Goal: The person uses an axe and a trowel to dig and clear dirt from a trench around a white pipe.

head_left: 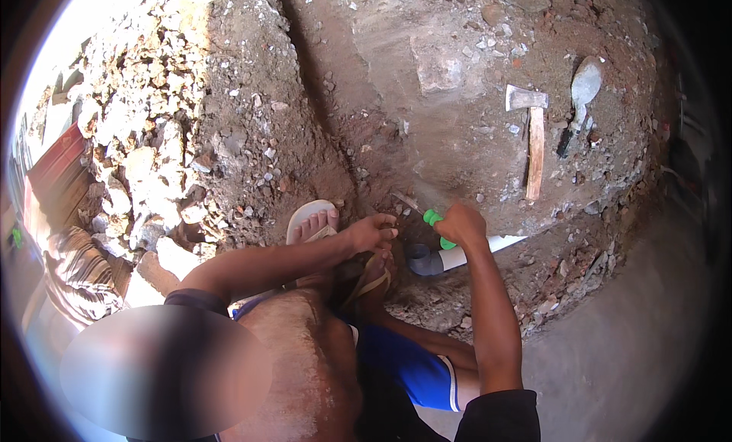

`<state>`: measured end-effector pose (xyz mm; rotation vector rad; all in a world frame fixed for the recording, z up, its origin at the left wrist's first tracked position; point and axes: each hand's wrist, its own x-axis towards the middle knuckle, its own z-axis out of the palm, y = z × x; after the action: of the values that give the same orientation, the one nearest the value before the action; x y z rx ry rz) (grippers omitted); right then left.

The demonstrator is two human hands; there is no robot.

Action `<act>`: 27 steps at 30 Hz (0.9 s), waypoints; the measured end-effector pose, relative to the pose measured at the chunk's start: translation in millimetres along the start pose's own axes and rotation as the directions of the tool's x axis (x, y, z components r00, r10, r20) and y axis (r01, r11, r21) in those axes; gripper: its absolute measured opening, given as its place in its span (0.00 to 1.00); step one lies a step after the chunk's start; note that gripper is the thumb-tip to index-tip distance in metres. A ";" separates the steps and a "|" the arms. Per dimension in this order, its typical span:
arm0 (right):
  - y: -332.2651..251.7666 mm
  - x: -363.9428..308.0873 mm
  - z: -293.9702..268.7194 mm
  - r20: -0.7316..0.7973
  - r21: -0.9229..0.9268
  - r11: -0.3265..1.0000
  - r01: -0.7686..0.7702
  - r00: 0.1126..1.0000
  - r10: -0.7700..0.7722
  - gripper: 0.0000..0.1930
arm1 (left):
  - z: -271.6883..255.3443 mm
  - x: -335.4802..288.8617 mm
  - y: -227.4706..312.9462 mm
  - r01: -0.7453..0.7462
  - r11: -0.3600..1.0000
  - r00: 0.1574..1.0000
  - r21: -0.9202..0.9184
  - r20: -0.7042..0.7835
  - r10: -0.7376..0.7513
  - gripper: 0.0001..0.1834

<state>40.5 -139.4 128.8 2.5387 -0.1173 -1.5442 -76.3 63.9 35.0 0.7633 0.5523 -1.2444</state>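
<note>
My right hand (462, 227) is closed round the bright green handle of a hand tool (431, 217), whose narrow blade points up and left over the soil. Just below that hand lies a white pipe (488, 249) with a grey elbow fitting (422, 260) on its left end, set in a trench. The elbow's open mouth faces up. My left hand (372, 233) hovers over my sandalled feet, left of the elbow. Its fingers are loosely bent and apart, and I see nothing in them.
A hatchet (535, 141) with a wooden handle and a trowel (584, 99) with a dark handle lie on the dirt at the right. Broken rubble (145, 152) is heaped at the left. A narrow groove (305, 61) runs through the soil from the far side.
</note>
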 end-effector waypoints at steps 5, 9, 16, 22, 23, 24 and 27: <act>50.0 -7.4 92.6 -0.013 0.371 0.920 0.126 0.991 -0.130 0.22 | 5.3 -32.7 16.8 -0.168 0.970 0.986 0.174 0.042 0.163 0.30; 94.5 13.8 224.2 -0.081 0.811 0.558 0.175 0.979 -0.189 0.21 | 0.2 -5.3 10.7 -0.230 0.871 0.973 0.434 0.106 0.204 0.31; 12.3 -55.2 126.3 -0.072 0.951 0.301 0.071 0.997 -0.009 0.20 | 17.5 0.7 15.6 0.234 0.972 0.967 0.013 -0.107 -0.232 0.34; -44.1 -104.2 47.0 -0.431 0.506 0.845 0.175 0.899 0.072 0.15 | 76.1 59.4 3.4 0.205 0.908 0.880 -0.365 -0.337 -0.334 0.24; -53.6 -107.2 47.0 -0.595 0.479 0.834 0.274 0.800 0.079 0.12 | 75.9 65.6 -4.7 0.180 0.931 0.881 -0.318 -0.370 -0.297 0.23; -57.5 -111.7 47.3 -0.736 0.438 0.832 0.340 0.667 0.116 0.10 | 86.0 65.5 -3.1 0.201 0.909 0.866 -0.364 -0.367 -0.339 0.21; -57.6 -113.7 49.8 -0.838 0.454 0.754 0.475 0.516 0.179 0.06 | 103.1 43.5 16.7 0.211 0.892 0.841 -0.399 -0.391 -0.374 0.18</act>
<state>-57.3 -70.4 195.2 3.6302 -0.3299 0.0065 -52.7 -40.4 72.3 0.6891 1.2887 -1.2024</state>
